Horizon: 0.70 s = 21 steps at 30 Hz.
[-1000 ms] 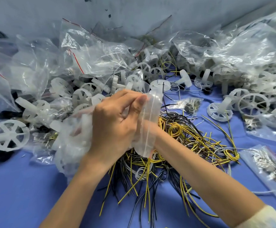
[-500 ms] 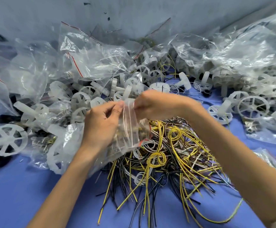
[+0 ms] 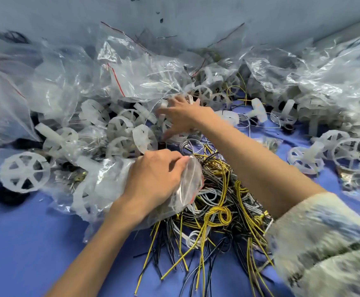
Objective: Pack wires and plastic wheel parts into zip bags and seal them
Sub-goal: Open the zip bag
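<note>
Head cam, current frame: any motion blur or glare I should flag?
Head view: the sleeve is heavily motion-smeared, the right hand mildly soft; the left hand, the zip bag it grips and the wires are sharp. Head view also shows white glare patches on the heaped clear bags.

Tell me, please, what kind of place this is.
Probably a small-parts packing bench in a workshop. On the blue table lie heaps of white spoked plastic wheels, a tangle of yellow, black and white wires, and many clear plastic zip bags; the left hand grips one small clear bag.
</note>
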Tool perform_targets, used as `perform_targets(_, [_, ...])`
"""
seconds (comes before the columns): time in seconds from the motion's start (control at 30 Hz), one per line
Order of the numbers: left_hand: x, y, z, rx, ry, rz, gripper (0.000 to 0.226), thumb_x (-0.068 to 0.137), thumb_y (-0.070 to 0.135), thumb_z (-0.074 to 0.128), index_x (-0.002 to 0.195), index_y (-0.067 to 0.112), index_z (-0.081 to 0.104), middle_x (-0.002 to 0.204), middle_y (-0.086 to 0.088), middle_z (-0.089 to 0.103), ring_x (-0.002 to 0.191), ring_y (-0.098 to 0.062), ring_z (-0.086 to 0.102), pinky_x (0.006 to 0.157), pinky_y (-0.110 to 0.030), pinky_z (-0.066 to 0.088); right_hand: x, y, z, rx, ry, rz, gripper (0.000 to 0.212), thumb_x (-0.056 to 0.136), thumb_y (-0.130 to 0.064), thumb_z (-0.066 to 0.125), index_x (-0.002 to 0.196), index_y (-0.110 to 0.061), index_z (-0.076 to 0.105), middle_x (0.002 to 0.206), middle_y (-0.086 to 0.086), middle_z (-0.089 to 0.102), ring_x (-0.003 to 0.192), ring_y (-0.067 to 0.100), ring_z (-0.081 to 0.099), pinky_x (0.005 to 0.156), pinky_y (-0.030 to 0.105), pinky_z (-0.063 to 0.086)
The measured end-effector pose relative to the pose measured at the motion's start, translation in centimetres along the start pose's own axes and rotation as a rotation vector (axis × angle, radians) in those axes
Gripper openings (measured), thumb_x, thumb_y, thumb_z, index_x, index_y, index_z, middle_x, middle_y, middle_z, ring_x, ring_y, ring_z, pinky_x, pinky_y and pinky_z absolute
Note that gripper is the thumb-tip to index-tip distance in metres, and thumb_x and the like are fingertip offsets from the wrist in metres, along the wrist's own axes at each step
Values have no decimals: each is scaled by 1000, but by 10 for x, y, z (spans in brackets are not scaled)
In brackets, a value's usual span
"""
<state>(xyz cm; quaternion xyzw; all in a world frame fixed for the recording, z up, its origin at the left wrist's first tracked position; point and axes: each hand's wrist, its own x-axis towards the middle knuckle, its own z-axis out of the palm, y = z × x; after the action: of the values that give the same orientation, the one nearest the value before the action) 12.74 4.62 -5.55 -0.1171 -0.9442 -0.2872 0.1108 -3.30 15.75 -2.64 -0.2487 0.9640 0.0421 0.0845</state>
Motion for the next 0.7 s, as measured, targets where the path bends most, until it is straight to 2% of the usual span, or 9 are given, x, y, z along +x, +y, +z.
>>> perform_targets(0.1, [-1, -1, 0, -17, -1, -3, 30, 93, 49, 47, 93, 30, 70, 89, 11, 70, 80, -15, 60, 70, -30, 48, 2, 9, 9, -21, 64, 41, 89, 66, -73, 63, 142, -45, 24, 131, 8, 49, 124, 28, 35, 95, 50, 41])
perform_targets(0.17, [-1, -1, -1, -22, -6, -6, 30, 92, 49, 47, 93, 30, 70, 91, 10, 71, 82, -17, 62, 73, -34, 51, -7, 26, 14, -14, 101, 52, 81, 65, -75, 62, 134, -41, 37, 114, 5, 58, 108, 22, 38, 83, 40, 41])
perform_targets(0.33, [-1, -2, -3, -38, -24, -15, 31, 91, 51, 48, 98, 31, 71, 93, 7, 72, 83, -19, 64, 75, -37, 53, -57, 97, 31, -79, 57, 223, 66, 75, -64, 59, 129, -28, 44, 123, 10, 61, 111, 28, 53, 100, 40, 34])
perform_targets(0.4, [-1, -2, -3, -38, -25, -23, 31, 91, 51, 48, 99, 31, 71, 93, 7, 72, 83, -18, 63, 75, -36, 53, -77, 120, 34, -70, 15, 331, 67, 78, -61, 58, 132, -25, 41, 129, 11, 58, 114, 28, 54, 97, 37, 32])
perform_targets(0.53, [-1, -3, -3, -35, -21, -14, 30, 91, 51, 49, 99, 32, 71, 92, 8, 72, 81, -18, 63, 73, -34, 52, -89, 131, 25, -49, -147, 389, 75, 80, -61, 59, 142, -27, 33, 143, 3, 46, 125, 25, 46, 104, 37, 25])
perform_targets(0.6, [-2, -3, -3, -41, -13, -11, 30, 91, 50, 49, 96, 31, 71, 87, 8, 71, 79, -18, 62, 69, -32, 50, -85, 116, 12, -52, -263, 522, 83, 78, -59, 64, 146, -38, 22, 155, 8, 23, 135, 35, 34, 109, 60, 21])
perform_targets(0.63, [-2, -3, -3, -45, -10, -11, 30, 91, 51, 48, 93, 31, 71, 84, 8, 70, 77, -18, 62, 67, -31, 48, -81, 102, 4, -75, -272, 594, 84, 79, -55, 66, 146, -43, 16, 158, 12, 8, 138, 40, 27, 105, 71, 15])
perform_targets(0.67, [-2, -3, -3, -47, -10, -11, 31, 90, 51, 48, 91, 30, 71, 82, 8, 70, 75, -18, 61, 65, -30, 47, -74, 84, -2, -132, -234, 610, 81, 82, -49, 64, 146, -43, 15, 158, 16, -1, 138, 44, 24, 101, 74, 12])
perform_targets(0.7, [-3, -3, -3, -49, -12, -10, 32, 90, 51, 48, 89, 30, 71, 80, 9, 69, 74, -18, 61, 64, -30, 46, -66, 64, -5, -192, -134, 542, 74, 87, -42, 60, 147, -40, 17, 156, 20, 1, 136, 46, 26, 103, 72, 16])
